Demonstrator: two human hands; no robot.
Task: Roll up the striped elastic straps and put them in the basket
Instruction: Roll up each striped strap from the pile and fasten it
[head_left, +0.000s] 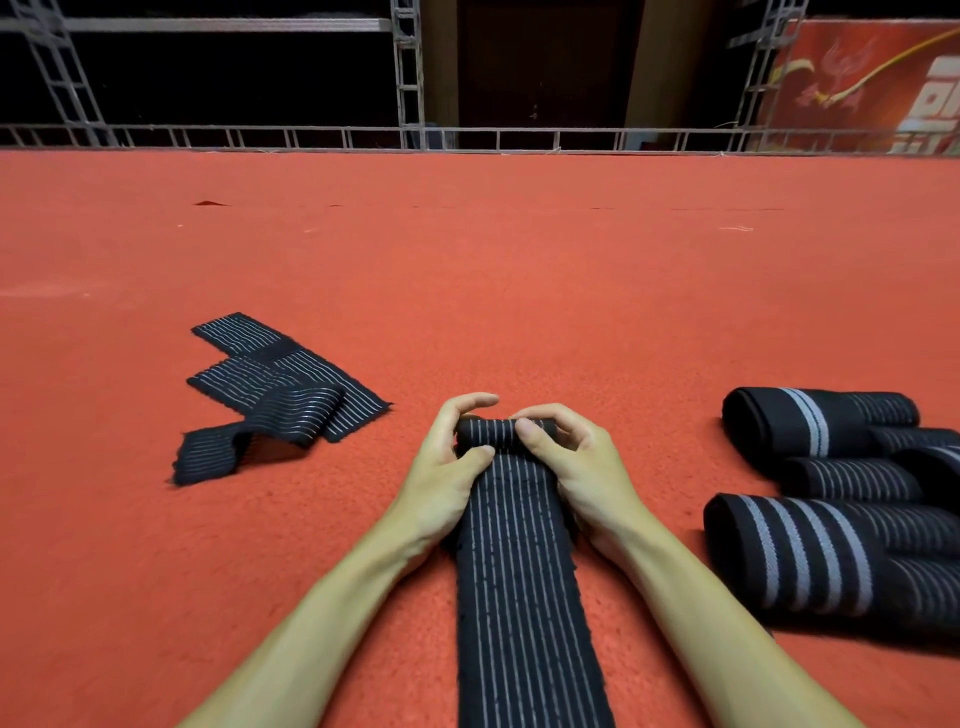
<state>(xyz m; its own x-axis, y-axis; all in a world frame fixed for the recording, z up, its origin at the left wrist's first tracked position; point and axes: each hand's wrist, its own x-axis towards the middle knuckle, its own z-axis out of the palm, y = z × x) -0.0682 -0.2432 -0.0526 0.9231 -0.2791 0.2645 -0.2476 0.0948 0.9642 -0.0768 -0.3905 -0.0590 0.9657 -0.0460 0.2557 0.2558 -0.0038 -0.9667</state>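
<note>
A striped elastic strap (275, 395) is lying loosely folded on the red carpet (519, 260), at ten o'clock from the hands. At six o'clock a second strap (524, 571) is lying flat toward the person, and the left hand (447, 467) and right hand (582, 467) are both pinching its rolled far end between thumb and curled fingers. At three o'clock, rolled striped bands (831, 561) are resting together on the carpet.

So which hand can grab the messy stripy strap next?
Probably left: the crumpled black white-striped elastic strap lies nearer the left hand than the right hand. Both grip another black striped strap.
</note>
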